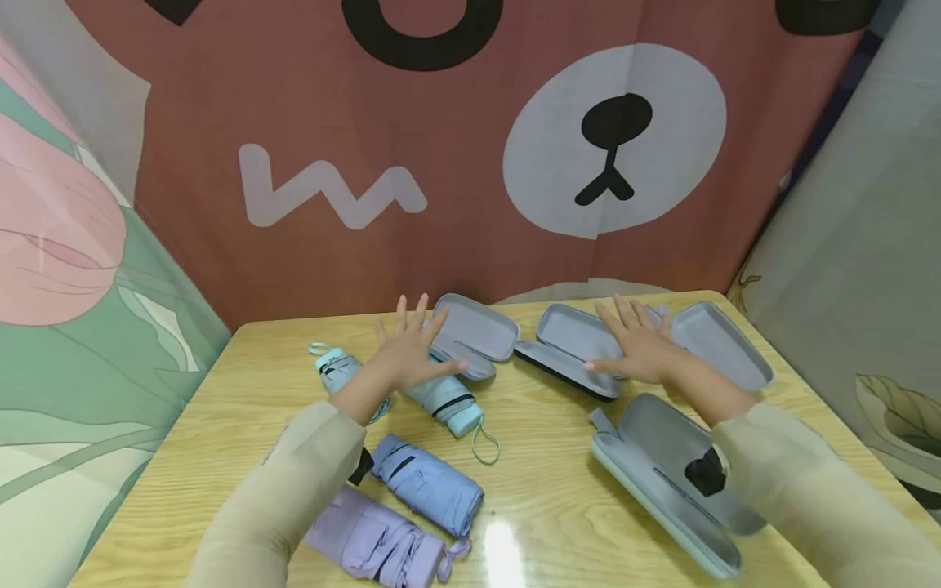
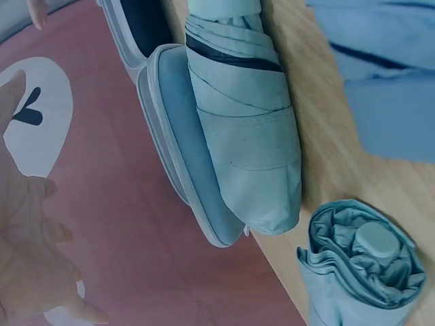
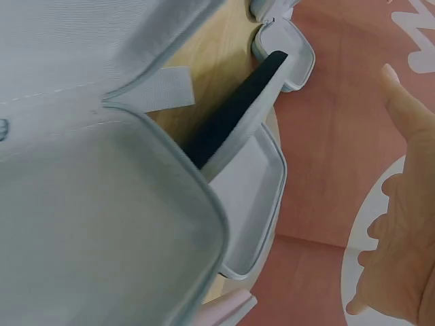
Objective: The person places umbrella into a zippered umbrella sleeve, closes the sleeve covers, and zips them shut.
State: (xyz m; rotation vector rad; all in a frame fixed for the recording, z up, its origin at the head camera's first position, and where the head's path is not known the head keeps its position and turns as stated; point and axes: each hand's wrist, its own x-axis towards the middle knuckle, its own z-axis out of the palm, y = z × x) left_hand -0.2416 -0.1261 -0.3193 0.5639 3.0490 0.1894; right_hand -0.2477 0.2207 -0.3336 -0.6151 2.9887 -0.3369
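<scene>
My left hand [image 1: 403,351] hovers with fingers spread above a teal folded umbrella [image 1: 450,404] and an open grey-lined case [image 1: 481,327]. A second teal umbrella [image 1: 340,370] lies left of it, partly hidden by my forearm. Nearer the front are a blue folded umbrella [image 1: 430,483] and a purple one [image 1: 378,539]. My right hand [image 1: 638,347], fingers also spread, is raised over an open black-shelled case [image 1: 577,331] and another open case [image 1: 724,347]. Below my right wrist lies an open mint-shelled case [image 1: 654,498]. Neither hand holds anything.
A light wooden table [image 1: 544,506] bears everything. Behind it hangs a reddish-brown cloth [image 1: 456,180] with a bear print. Patterned cloths stand at the left [image 1: 66,269] and right [image 1: 845,245]. A pink case edge [image 3: 224,309] shows in the right wrist view.
</scene>
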